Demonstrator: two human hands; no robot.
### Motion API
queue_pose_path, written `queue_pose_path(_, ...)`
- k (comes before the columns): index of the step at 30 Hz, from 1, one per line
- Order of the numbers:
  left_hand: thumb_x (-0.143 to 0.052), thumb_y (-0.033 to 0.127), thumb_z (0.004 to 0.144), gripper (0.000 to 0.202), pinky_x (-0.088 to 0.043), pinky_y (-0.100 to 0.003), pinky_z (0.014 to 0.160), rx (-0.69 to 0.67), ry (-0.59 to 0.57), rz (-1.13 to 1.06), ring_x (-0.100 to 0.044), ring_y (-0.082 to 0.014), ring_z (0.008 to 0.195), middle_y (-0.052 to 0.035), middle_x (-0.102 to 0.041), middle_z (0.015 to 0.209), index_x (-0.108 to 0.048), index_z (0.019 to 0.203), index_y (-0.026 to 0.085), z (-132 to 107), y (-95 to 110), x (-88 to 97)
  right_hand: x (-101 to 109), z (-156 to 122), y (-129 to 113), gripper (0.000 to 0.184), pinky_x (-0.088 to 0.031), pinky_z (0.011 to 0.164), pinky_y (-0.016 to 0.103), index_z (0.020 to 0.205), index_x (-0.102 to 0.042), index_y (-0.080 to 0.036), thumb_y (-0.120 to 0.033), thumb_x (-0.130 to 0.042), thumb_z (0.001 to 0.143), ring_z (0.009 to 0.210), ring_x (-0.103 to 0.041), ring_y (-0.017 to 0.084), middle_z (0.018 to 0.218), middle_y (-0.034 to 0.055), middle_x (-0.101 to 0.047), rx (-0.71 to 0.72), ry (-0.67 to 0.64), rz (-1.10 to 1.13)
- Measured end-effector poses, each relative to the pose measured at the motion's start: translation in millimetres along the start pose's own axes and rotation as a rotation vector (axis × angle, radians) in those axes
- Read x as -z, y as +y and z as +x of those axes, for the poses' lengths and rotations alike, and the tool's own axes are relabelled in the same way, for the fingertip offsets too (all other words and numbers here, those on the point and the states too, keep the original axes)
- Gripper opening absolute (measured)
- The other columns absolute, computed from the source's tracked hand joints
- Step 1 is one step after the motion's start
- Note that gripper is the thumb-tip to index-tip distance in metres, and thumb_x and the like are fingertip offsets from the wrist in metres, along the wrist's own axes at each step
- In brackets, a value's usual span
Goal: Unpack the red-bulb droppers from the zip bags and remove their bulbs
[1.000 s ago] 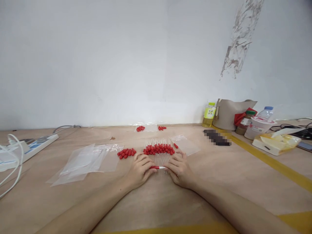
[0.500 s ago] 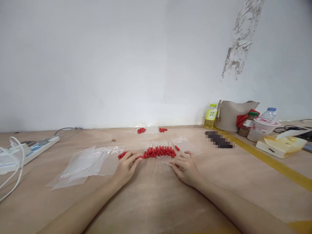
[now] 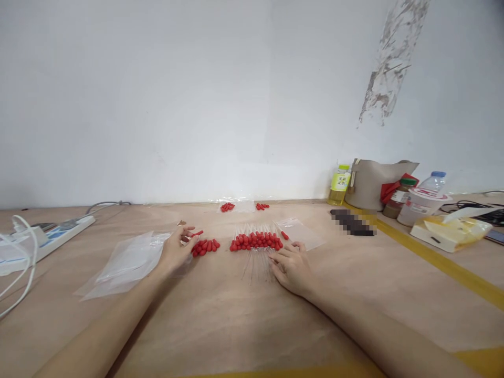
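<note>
Between the thumb and fingertips of my left hand [image 3: 176, 249] is a single red rubber bulb [image 3: 199, 232]. Just below and right of those fingers lies a small pile of loose red bulbs [image 3: 205, 248]. At the middle of the table, a bundle of thin clear tubes [image 3: 255, 268] lies with a dense row of red bulbs [image 3: 255, 240] across it. My right hand [image 3: 293, 268] rests at the right side of the tubes, fingers curled and drawn together at their edge; what they pinch is too small to make out.
Clear plastic bags [image 3: 129, 262] lie at left, beside a power strip [image 3: 66, 241] with white cables. Another bag [image 3: 305, 233] is behind my right hand. Two small bulb groups [image 3: 227, 207] lie near the wall. At right stand a yellow-capped bottle [image 3: 338, 185], grey bag [image 3: 370, 184] and tissue pack [image 3: 449, 231].
My left hand has moved left from the row to the loose pile and lifted a red bulb. The pile is now uncovered. My right hand has stayed beside the tubes.
</note>
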State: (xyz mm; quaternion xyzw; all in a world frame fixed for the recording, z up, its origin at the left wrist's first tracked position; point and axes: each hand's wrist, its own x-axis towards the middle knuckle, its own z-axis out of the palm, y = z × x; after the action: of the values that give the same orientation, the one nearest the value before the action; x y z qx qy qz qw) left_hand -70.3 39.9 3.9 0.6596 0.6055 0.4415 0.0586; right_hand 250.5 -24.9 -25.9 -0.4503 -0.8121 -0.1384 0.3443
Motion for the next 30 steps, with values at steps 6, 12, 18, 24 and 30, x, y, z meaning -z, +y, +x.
queue_pose_path(6,-0.052,0.044,0.072,0.031,-0.044,-0.030,0.069,-0.068,-0.044,0.113,-0.058,-0.0203,0.083,-0.0036,-0.065,0.089,-0.060,0.091,0.020,-1.7,1.2,-10.6,5.8,1.9,-4.3,0.022,-0.022,0.086,0.039,0.087,-0.065,-0.026,-0.041,-0.051,0.079,0.078,-0.049,0.017,0.070,0.0012,-0.061,0.002,-0.076,0.054)
queue_pose_path(12,-0.051,0.044,0.073,0.025,-0.041,-0.034,0.078,-0.156,-0.005,0.255,-0.059,-0.0225,0.085,-0.0015,-0.067,0.084,-0.063,0.081,0.023,-3.4,4.3,-15.3,10.2,3.6,-6.1,0.039,-0.022,0.090,0.040,0.089,-0.065,-0.024,-0.057,-0.052,0.073,0.080,-0.049,0.018,0.075,0.0024,-0.060,0.036,-0.142,0.057)
queue_pose_path(18,-0.052,0.044,0.073,0.025,-0.040,-0.035,0.081,-0.176,0.025,0.286,-0.057,-0.0229,0.088,-0.0022,-0.066,0.087,-0.062,0.081,0.022,-2.8,0.4,-16.5,9.7,2.3,-6.2,0.037,-0.023,0.089,0.039,0.093,-0.063,-0.024,-0.054,-0.052,0.074,0.080,-0.049,0.017,0.077,0.0018,-0.059,0.007,-0.104,0.094)
queue_pose_path(24,-0.049,0.044,0.075,0.029,-0.042,-0.031,0.079,-0.225,0.024,0.205,-0.057,-0.0199,0.086,-0.0035,-0.065,0.089,-0.061,0.084,0.019,-2.5,-3.7,-18.3,7.0,0.1,0.3,0.022,-0.025,0.083,0.036,0.086,-0.064,-0.022,-0.038,-0.051,0.080,0.078,-0.051,0.016,0.071,0.0017,-0.059,-0.078,0.009,0.118)
queue_pose_path(30,-0.047,0.042,0.078,0.027,-0.041,-0.032,0.080,-0.227,0.064,0.219,-0.056,-0.0202,0.086,-0.0032,-0.064,0.088,-0.062,0.081,0.020,-2.4,-6.4,-15.7,8.5,-1.6,5.2,0.019,-0.026,0.080,0.034,0.083,-0.064,-0.021,-0.035,-0.051,0.080,0.077,-0.051,0.016,0.071,0.0018,-0.059,-0.112,0.060,0.119)
